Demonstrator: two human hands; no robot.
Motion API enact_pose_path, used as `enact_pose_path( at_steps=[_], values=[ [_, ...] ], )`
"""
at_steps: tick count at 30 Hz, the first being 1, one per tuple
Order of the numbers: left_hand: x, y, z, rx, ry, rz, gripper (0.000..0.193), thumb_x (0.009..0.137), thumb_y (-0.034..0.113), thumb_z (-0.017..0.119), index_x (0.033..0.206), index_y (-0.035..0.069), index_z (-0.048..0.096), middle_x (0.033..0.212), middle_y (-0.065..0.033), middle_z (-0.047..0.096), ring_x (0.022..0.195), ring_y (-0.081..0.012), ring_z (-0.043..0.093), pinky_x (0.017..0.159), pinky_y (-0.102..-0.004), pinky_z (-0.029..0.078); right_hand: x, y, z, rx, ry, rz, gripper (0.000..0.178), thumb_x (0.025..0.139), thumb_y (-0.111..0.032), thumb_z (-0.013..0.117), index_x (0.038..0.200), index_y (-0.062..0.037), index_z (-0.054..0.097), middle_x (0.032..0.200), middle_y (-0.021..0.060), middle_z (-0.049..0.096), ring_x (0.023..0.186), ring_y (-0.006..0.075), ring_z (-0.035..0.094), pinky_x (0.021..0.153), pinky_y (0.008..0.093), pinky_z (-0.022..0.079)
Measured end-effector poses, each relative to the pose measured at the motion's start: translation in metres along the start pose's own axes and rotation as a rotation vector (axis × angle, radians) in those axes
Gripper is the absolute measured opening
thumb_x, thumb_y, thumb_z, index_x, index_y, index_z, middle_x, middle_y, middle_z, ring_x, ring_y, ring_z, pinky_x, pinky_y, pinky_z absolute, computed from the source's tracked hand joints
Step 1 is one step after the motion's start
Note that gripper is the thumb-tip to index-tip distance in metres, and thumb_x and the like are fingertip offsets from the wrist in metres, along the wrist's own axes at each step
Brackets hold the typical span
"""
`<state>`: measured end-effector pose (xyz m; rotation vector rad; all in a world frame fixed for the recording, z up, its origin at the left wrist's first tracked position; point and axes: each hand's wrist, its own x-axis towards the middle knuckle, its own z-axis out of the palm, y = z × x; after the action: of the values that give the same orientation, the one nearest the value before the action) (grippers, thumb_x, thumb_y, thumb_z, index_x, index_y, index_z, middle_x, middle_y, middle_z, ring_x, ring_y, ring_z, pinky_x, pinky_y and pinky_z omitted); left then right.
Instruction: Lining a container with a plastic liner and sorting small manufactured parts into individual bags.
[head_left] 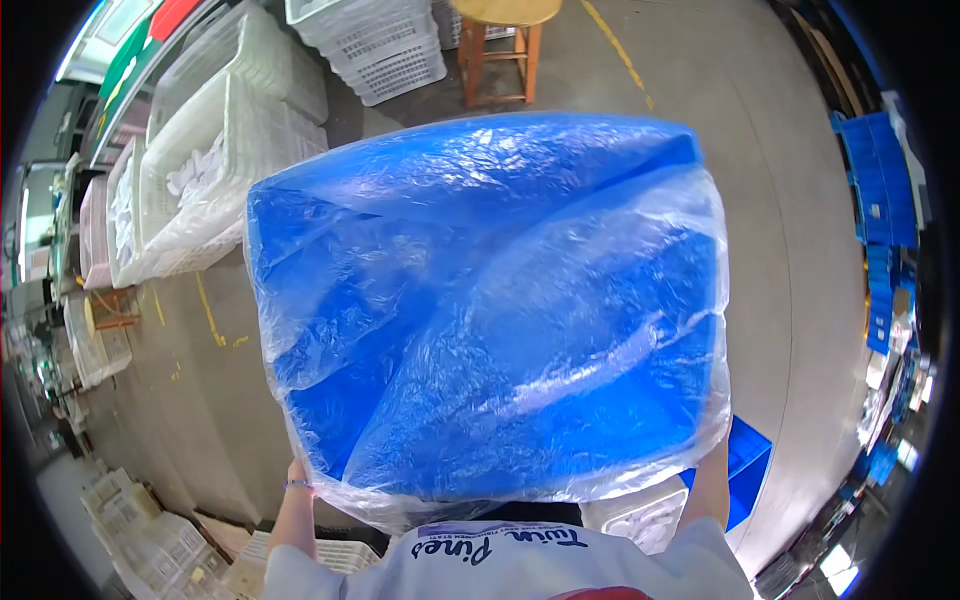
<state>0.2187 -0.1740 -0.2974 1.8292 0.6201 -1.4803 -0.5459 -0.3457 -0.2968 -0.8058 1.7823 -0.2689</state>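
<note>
A big blue plastic crate (340,412) fills the middle of the view, in front of my body. Loose, wrinkled clear plastic film (560,290) spreads across its opening and hangs over its rim. My left hand (298,473) grips the near left corner, its fingers mostly hidden by the film and the crate's side. At the near right side my right hand (715,440) holds on as well, with its fingertips out of sight behind the film. Through the film, the blue walls and bottom show.
White baskets (195,190) with white pieces stand at the left. Stacked white crates (375,50) and a wooden stool (503,45) are beyond. A blue bin (748,465) and a white container (645,515) lie near my right arm. More blue bins (880,180) line the far right.
</note>
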Motion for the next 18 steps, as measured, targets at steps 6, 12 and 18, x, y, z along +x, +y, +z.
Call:
enact_pose_path(
  at_steps=[6, 12, 18],
  values=[
    [-0.059, -0.01, 0.007, 0.042, -0.202, 0.037, 0.034, 0.083, 0.029, 0.056, 0.108, 0.005, 0.058, 0.088, -0.0078, 0.064, 0.084, -0.0261, 0.063, 0.07, -0.0412, 0.054, -0.04, 0.094, -0.063, 0.122, -0.008, 0.134, 0.023, 0.081, -0.02, 0.06, 0.096, -0.0034, 0.062, 0.07, 0.0015, 0.057, 0.057, 0.0123, 0.051, 0.052, 0.028, 0.04],
    [-0.025, -0.043, -0.066, 0.826, 0.117, 0.125, 0.037, 0.087, 0.037, 0.054, 0.107, 0.005, 0.057, 0.084, -0.0083, 0.064, 0.076, -0.0239, 0.065, 0.064, -0.0393, 0.055, -0.064, 0.096, -0.032, 1.186, 0.08, -0.188, 0.032, 0.086, -0.015, 0.055, 0.117, -0.0048, 0.054, 0.096, 0.0081, 0.062, 0.082, 0.0214, 0.062, 0.069, 0.0337, 0.052],
    [0.04, -0.064, -0.153, -0.362, -1.118, 0.114, 0.043, 0.093, 0.041, 0.045, 0.119, 0.008, 0.051, 0.105, -0.0109, 0.061, 0.094, -0.0267, 0.061, 0.079, -0.0434, 0.052, -0.057, 0.172, -0.012, 1.3, -0.303, -0.024, 0.06, 0.085, -0.055, 0.051, 0.123, -0.0082, 0.051, 0.081, 0.0034, 0.058, 0.054, 0.0095, 0.049, 0.042, 0.0229, 0.037]
  ],
)
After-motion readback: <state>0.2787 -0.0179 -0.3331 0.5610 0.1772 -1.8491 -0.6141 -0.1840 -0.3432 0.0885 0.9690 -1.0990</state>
